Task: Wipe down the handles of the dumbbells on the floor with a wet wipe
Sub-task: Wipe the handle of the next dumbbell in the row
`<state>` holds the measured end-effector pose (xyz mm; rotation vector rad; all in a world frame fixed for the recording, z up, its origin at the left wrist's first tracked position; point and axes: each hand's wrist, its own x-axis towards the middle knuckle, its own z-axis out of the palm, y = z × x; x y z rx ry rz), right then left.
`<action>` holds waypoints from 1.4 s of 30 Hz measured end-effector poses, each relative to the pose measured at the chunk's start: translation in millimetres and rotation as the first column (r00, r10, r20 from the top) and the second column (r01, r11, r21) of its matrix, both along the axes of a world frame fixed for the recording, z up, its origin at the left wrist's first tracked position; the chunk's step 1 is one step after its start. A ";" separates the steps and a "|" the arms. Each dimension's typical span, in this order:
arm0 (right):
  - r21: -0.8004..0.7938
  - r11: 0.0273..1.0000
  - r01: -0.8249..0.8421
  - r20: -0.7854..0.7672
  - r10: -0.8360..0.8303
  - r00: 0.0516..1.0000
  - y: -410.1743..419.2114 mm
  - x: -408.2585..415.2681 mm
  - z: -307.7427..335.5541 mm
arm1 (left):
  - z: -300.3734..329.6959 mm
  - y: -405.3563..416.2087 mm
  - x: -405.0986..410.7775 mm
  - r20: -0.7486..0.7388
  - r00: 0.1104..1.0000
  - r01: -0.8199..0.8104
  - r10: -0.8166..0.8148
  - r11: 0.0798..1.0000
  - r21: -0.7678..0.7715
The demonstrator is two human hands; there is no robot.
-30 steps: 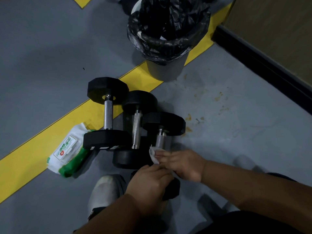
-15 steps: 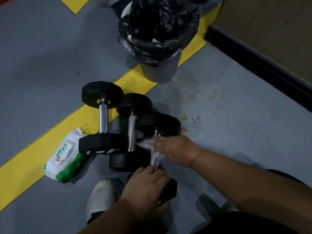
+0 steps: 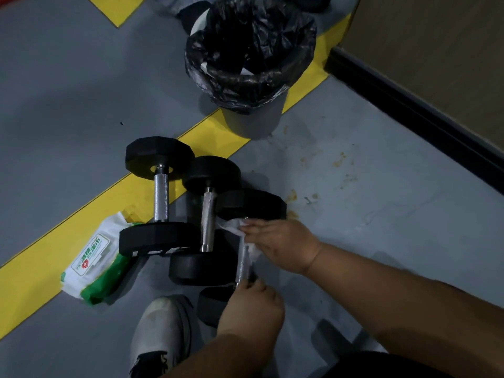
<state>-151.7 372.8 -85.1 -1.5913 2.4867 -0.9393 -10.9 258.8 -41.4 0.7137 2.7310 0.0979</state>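
Note:
Three black dumbbells with steel handles lie side by side on the grey floor: the left dumbbell (image 3: pixel 161 196), the middle dumbbell (image 3: pixel 207 221) and the right dumbbell (image 3: pixel 252 204). My right hand (image 3: pixel 281 245) holds a white wet wipe (image 3: pixel 236 227) wrapped against the upper part of the right dumbbell's handle, near its far head. My left hand (image 3: pixel 251 309) grips that dumbbell's near head and covers most of it.
A white and green wet wipe pack (image 3: pixel 92 264) lies left of the dumbbells on the yellow floor stripe (image 3: pixel 81 211). A grey bin with a black liner (image 3: pixel 251 64) stands behind them. A dark skirting board (image 3: pixel 414 124) runs at the right. My grey shoe (image 3: pixel 161 331) is below.
My right hand has slid the wipe along the right dumbbell's handle from its near end up towards the far head. My left hand has stayed on the near head.

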 end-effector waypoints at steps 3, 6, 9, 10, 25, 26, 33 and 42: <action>-0.027 1.000 0.001 -0.020 -0.001 1.000 2.0 -7.4 7.4 | 5.2 -11.0 -5.1 -0.026 0.999 -0.031 0.035 0.987 0.157; -0.003 1.000 -0.018 -0.036 0.018 0.999 -2.1 -8.0 -3.3 | 8.5 -28.7 -1.6 -0.037 0.998 -0.033 0.045 0.960 0.279; -0.003 1.000 -0.019 0.062 0.020 0.998 -0.3 25.3 -24.5 | 8.0 -48.7 -0.5 0.028 0.999 -0.040 0.032 0.928 0.370; 0.005 0.998 -0.061 0.099 0.061 0.993 2.3 37.1 -26.6 | 7.6 -52.8 -0.4 0.040 0.999 -0.043 0.029 0.916 0.399; 0.036 0.934 -0.354 0.119 0.348 0.930 15.4 31.3 -10.9 | 0.3 -56.4 3.6 -0.036 0.999 -0.005 0.024 0.894 0.448; 0.044 0.949 -0.312 0.096 0.307 0.947 11.4 17.9 -9.9 | 0.4 -57.1 4.2 -0.035 0.999 -0.005 0.023 0.896 0.445; -0.043 0.995 -0.088 0.088 0.091 0.992 7.7 46.0 -19.3 | -1.8 -57.8 5.7 -0.061 0.998 0.004 0.026 0.895 0.446; -0.100 0.995 0.006 0.107 0.005 0.994 2.2 29.6 -19.7 | -5.4 -58.4 8.8 -0.057 0.997 -0.024 0.054 0.901 0.433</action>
